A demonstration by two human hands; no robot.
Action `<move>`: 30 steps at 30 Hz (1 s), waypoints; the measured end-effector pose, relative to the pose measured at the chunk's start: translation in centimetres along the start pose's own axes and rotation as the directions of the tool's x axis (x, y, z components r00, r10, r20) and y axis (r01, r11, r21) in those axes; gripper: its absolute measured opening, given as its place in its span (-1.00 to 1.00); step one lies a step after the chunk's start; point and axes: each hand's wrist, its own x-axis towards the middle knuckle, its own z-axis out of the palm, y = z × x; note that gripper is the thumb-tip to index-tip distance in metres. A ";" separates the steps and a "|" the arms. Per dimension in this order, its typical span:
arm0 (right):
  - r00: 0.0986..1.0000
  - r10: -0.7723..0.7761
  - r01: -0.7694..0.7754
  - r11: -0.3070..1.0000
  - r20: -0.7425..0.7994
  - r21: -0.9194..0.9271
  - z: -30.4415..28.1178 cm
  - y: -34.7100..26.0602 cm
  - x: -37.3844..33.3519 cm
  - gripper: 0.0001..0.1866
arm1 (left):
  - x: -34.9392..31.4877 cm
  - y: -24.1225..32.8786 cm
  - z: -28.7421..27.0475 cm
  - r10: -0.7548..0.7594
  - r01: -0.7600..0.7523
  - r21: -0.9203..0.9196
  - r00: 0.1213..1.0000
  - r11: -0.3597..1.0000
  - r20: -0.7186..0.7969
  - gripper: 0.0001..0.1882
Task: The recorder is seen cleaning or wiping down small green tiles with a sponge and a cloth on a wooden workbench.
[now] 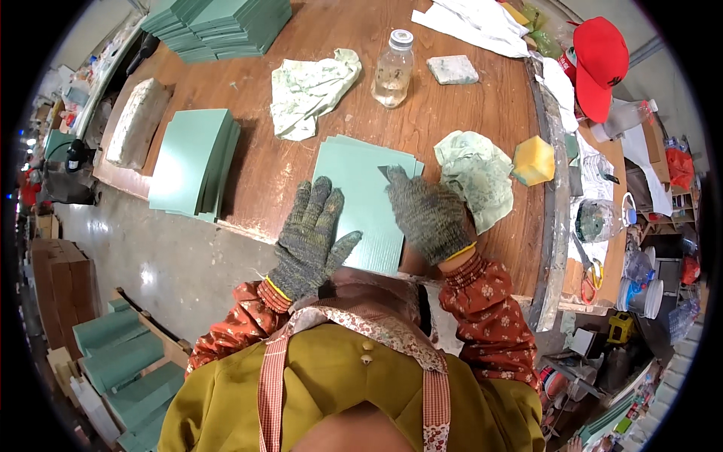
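Note:
Both my hands wear grey-green knitted work gloves. Directly in front of me lies a small stack of flat green boards (361, 203), slightly fanned at the far edge. My left hand (305, 237) rests flat on its left edge, fingers spread and thumb pointing right. Over the right side of the top board, my right hand (431, 215) is closed, pinching a small dark piece with a pointed corner (383, 174); most of it is hidden, and its kind cannot be made out. Just right of that hand lies a crumpled, stained pale cloth (482, 181).
Another stack of green boards (188, 162) stands left, with a taller one (218, 26) at the far left. Beyond my hands are a stained cloth (312, 90), a glass bottle (393, 71) and a whitish block (453, 69). A yellow sponge (533, 161) sits near the right edge.

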 end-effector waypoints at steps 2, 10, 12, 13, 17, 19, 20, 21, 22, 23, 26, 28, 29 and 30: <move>0.978 0.127 -0.147 0.982 0.167 0.116 -1.2 -1.2 -0.2 -0.66 | -0.2 -0.5 0.1 0.005 -0.005 0.006 1.000 1.000 -0.004 -0.30; 0.958 0.259 -0.250 0.965 0.120 -0.084 -0.9 2.1 0.2 -0.75 | -0.3 0.1 0.0 -0.047 0.046 0.005 0.999 0.999 0.029 -0.31; 0.995 0.099 -0.103 0.981 -0.028 -0.167 0.4 3.9 -1.8 -0.79 | -0.3 0.1 0.0 -0.041 0.039 0.034 0.998 0.999 0.040 -0.31; 0.996 0.088 -0.091 0.982 -0.025 -0.164 0.3 3.5 -2.3 -0.79 | -0.3 0.1 -0.1 -0.050 0.049 0.039 0.998 0.998 0.035 -0.31; 0.976 0.189 -0.170 0.971 0.108 -0.168 -2.0 -0.2 -1.3 -0.76 | -0.2 0.1 -0.2 -0.025 0.019 0.117 0.999 0.993 0.046 -0.31; 0.877 0.363 -0.307 0.927 0.314 -0.214 -2.4 -0.3 -0.1 -0.70 | 0.1 0.3 -0.5 0.004 -0.010 0.116 0.999 0.993 0.051 -0.30; 0.977 0.179 -0.161 0.975 0.117 -0.152 -0.3 1.7 -1.5 -0.72 | 0.1 0.4 -0.5 0.011 -0.016 0.094 0.998 0.995 0.056 -0.30; 0.978 0.173 -0.155 0.977 0.118 -0.147 -0.6 1.4 -1.1 -0.72 | 0.0 0.2 -0.5 0.006 -0.011 0.078 0.998 0.997 0.061 -0.31; 0.932 0.244 -0.218 0.968 0.266 -0.124 -1.8 0.8 -0.5 -0.71 | 0.0 0.1 -0.5 0.002 -0.006 0.085 0.998 0.996 0.055 -0.31; 0.860 0.303 -0.281 0.953 0.411 -0.114 -2.6 0.3 0.1 -0.70 | -0.1 -0.1 -0.4 0.008 -0.012 0.087 0.999 0.996 0.045 -0.31; 0.934 0.186 -0.163 0.982 0.305 -0.099 -1.8 1.9 -0.2 -0.74 | 0.3 0.5 -0.8 0.008 -0.011 0.073 0.999 0.997 0.041 -0.31; 0.952 0.145 -0.133 0.989 0.270 -0.063 -2.9 1.6 2.1 -0.75 | 0.1 0.6 -0.8 -0.001 -0.003 0.069 0.999 0.998 0.049 -0.32; 0.953 0.139 -0.128 0.990 0.270 -0.058 -2.4 2.5 2.7 -0.75 | -0.1 0.4 -0.5 -0.017 0.013 0.066 0.998 0.998 0.060 -0.32; 0.972 0.066 -0.056 0.997 0.225 -0.052 -2.4 3.4 3.4 -0.74 | -0.1 0.1 -0.5 -0.031 0.026 0.065 0.997 0.998 0.064 -0.32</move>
